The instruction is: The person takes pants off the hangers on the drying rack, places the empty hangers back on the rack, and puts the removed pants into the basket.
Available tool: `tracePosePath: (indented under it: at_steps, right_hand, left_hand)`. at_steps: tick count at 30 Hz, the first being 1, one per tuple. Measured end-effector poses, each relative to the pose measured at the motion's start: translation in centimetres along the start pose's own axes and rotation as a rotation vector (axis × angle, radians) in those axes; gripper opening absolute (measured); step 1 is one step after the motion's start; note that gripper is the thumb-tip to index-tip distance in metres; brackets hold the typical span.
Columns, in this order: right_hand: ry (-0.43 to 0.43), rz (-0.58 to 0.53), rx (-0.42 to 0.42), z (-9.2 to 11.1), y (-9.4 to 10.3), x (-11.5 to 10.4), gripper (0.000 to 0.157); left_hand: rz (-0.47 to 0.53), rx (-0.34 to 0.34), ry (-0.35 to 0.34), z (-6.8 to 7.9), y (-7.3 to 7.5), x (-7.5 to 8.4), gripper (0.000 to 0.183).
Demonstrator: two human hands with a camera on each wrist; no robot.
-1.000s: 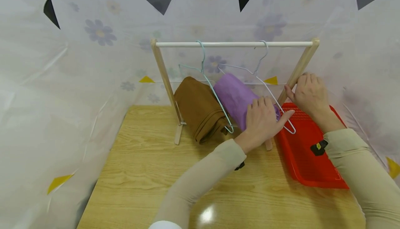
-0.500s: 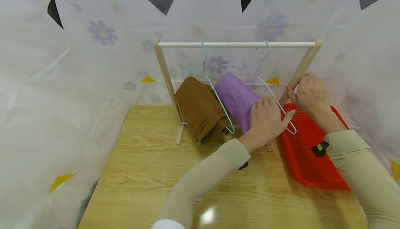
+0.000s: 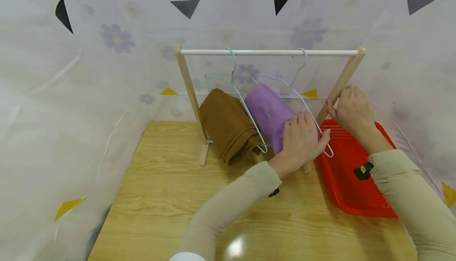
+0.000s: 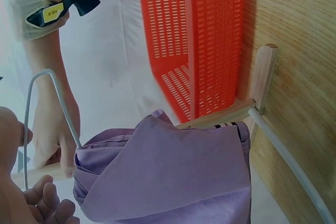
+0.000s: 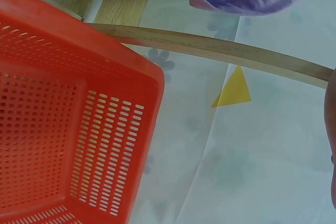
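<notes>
Purple folded cloth [image 3: 268,110] hangs from a white wire hanger [image 3: 303,98] on a small clothes rack [image 3: 267,52]. My left hand [image 3: 300,140] rests against the cloth's near side, its thumb beside the hanger's end; in the left wrist view its fingers [image 4: 44,198] are loosely bent next to the wire. My right hand [image 3: 353,108] grips the rack's right wooden post [image 3: 336,94], with the thumb on the near side. In the right wrist view only a sliver of that hand shows at the right edge. Folded brown cloth [image 3: 228,124] hangs on a teal hanger [image 3: 249,112] to the left.
A red perforated plastic basket [image 3: 356,209] stands right of the rack, under my right forearm. The rack's left foot [image 3: 204,154] stands on the wooden table [image 3: 160,213]. Behind is a pale flowered sheet [image 3: 107,75] with triangles on it.
My left hand has shifted slightly, and the near end of the white hanger has dropped a little and moved left. The right hand stays on the post.
</notes>
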State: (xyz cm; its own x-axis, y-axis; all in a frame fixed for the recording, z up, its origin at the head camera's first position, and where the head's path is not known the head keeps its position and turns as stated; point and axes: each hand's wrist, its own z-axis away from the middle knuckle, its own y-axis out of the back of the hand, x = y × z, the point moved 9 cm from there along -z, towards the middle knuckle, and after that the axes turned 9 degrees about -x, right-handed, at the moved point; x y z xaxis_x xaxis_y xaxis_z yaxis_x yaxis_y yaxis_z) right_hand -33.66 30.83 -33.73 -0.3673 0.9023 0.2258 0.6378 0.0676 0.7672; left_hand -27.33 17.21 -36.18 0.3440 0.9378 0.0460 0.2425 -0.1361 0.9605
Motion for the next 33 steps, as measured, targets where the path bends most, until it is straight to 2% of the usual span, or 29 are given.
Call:
tracePosePath:
  at_steps: [8, 18, 26, 33]
  right_hand:
    - [0.008, -0.008, 0.017, 0.2, -0.1, 0.1, 0.052]
    - [0.007, 0.008, -0.020, 0.3, -0.2, 0.3, 0.056]
    - [0.002, 0.013, -0.018, 0.3, -0.5, 0.5, 0.058]
    - [0.013, -0.001, 0.014, 0.4, -0.4, 0.5, 0.054]
  left_hand:
    - [0.039, -0.003, -0.012, 0.6, 0.3, -0.2, 0.051]
    - [0.039, 0.107, -0.029, 1.5, 1.5, -0.7, 0.039]
    - [0.030, 0.103, -0.025, 2.0, 1.9, -1.1, 0.041]
    - [0.045, 0.112, -0.044, 2.6, 2.3, -1.5, 0.032]
